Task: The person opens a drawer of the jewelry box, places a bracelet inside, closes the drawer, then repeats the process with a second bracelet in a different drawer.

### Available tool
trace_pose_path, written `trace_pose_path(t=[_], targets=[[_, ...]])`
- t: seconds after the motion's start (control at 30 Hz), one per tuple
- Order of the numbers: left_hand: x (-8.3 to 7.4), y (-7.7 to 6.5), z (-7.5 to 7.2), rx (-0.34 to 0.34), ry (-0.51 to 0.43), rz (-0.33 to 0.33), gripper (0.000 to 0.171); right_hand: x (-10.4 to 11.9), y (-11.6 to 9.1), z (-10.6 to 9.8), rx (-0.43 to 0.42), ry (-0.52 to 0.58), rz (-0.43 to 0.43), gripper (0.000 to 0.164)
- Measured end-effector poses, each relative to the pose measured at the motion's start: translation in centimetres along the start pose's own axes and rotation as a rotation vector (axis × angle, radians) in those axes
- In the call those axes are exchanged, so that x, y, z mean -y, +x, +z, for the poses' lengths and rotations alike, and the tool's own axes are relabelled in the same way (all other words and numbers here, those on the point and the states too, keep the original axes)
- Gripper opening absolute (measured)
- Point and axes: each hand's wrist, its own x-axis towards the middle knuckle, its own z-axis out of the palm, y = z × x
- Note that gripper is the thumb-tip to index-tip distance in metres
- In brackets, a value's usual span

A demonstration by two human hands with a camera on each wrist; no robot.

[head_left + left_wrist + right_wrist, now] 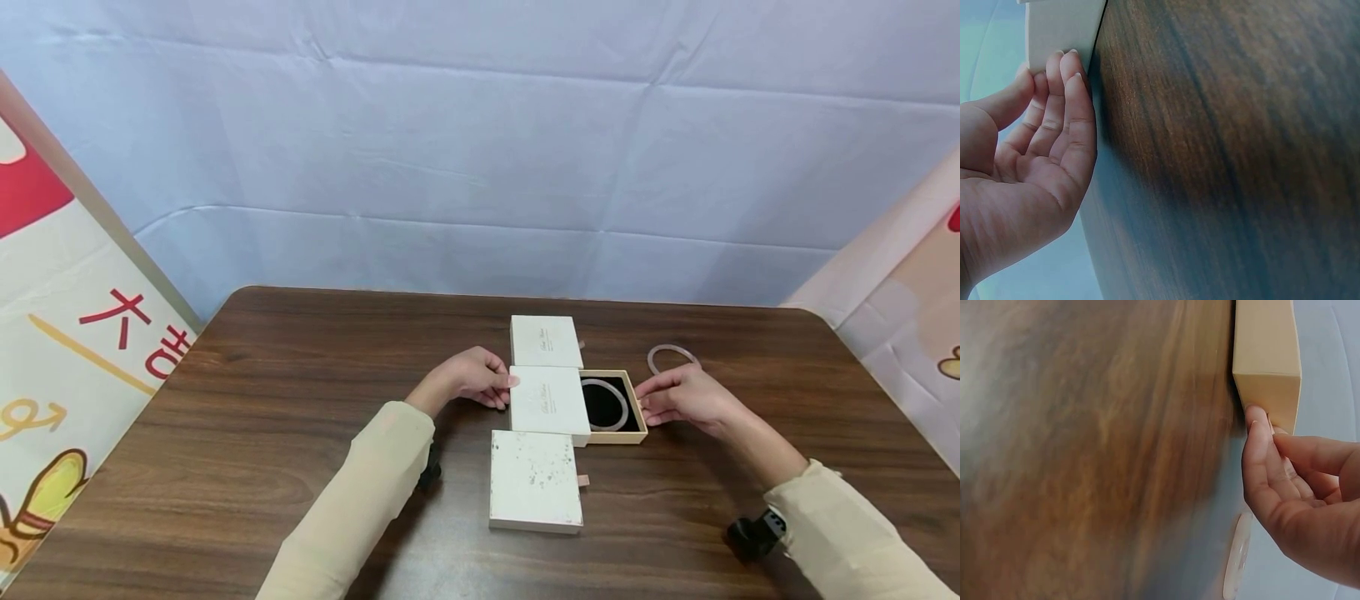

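Observation:
A white box sleeve point(547, 404) with faint lettering lies mid-table, its cream drawer point(618, 438) pulled partway out to the right. Inside the drawer, on black lining, sits a pale bangle point(626, 408), partly covered by the sleeve. My left hand point(478, 377) holds the sleeve's left end, thumb at the upper edge and fingertips against the end face point(1063, 34). My right hand point(690, 396) pinches the ribbon tab at the drawer's outer end point(1266, 344), the tab mostly hidden by the fingers. A second pale bangle point(671, 347) lies on the table just behind the right hand.
Another white lettered box point(543, 340) lies directly behind the sleeve. In front is a speckled white box point(534, 479) with a pink ribbon tab point(583, 481) on its right side. All rest on a dark wooden table point(300, 417), with a pale cloth backdrop point(480, 167) behind.

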Motion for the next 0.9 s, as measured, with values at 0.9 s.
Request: trace_pose_path(t=[0.9], targets=[[0.0,0.1,0.0,0.005,-0.007,-0.009,0.018,0.6,0.7,1.4,0.006,-0.012,-0.015,0.024]])
